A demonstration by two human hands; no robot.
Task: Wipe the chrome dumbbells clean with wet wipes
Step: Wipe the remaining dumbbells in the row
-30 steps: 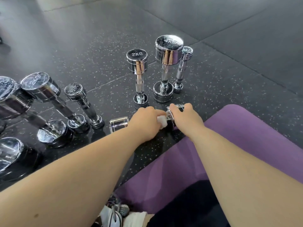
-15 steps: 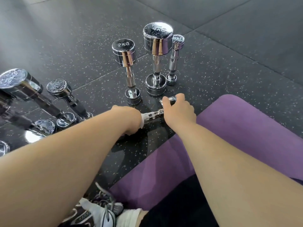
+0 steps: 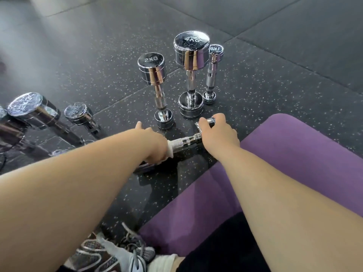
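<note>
A small chrome dumbbell (image 3: 182,141) lies on its side on the speckled black floor, just in front of me. My right hand (image 3: 218,134) grips its right head. My left hand (image 3: 155,146) holds a white wet wipe (image 3: 170,149) wrapped around the left part of the knurled handle, hiding the left head. Behind it three chrome dumbbells stand on end: a 2 kg one (image 3: 154,79), a 4 kg one (image 3: 191,61) and a thin small one (image 3: 213,69).
Several more chrome dumbbells (image 3: 37,112) stand tilted at the far left. A purple mat (image 3: 294,154) lies under me at the right. My sneaker (image 3: 117,252) shows at the bottom edge. Black rubber floor tiles stretch beyond the dumbbells.
My left hand has slid the wipe leftward along the handle, away from my right hand, baring the knurled middle. The view has shifted slightly to the left.
</note>
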